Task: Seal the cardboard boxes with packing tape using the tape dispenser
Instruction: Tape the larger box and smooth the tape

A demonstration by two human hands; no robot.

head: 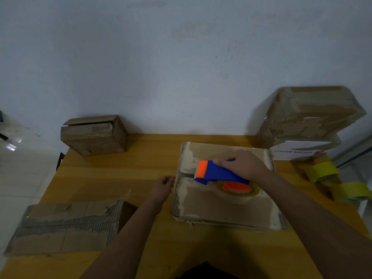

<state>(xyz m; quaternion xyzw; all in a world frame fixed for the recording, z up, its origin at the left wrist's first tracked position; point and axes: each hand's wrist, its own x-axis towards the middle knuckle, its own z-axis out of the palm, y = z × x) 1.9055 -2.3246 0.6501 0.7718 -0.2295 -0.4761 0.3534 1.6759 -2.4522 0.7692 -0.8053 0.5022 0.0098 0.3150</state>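
Cardboard box (pixel 225 200) flat on desk (pixel 120 172). Right hand (pixel 244 165) fingers wrapped round tape dispenser (pixel 216 173), blade at centre seam. Left hand (pixel 163 187) loosely curled, steadying box edge, probably against sliding.

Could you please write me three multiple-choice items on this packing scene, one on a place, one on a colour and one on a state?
1. Where does the tape dispenser sit?
A. on the flat box
B. on the floor
C. on the stacked boxes

2. What colour is the dispenser's body?
A. green
B. blue
C. white

3. What is the right hand doing?
A. hanging idle
B. gripping the dispenser
C. lifting a tape roll

Answers:
1 A, it rests on the flat box at the table's middle.
2 B, blue with an orange front.
3 B, its fingers curl over the handle, while the left hand rests at the box's edge.
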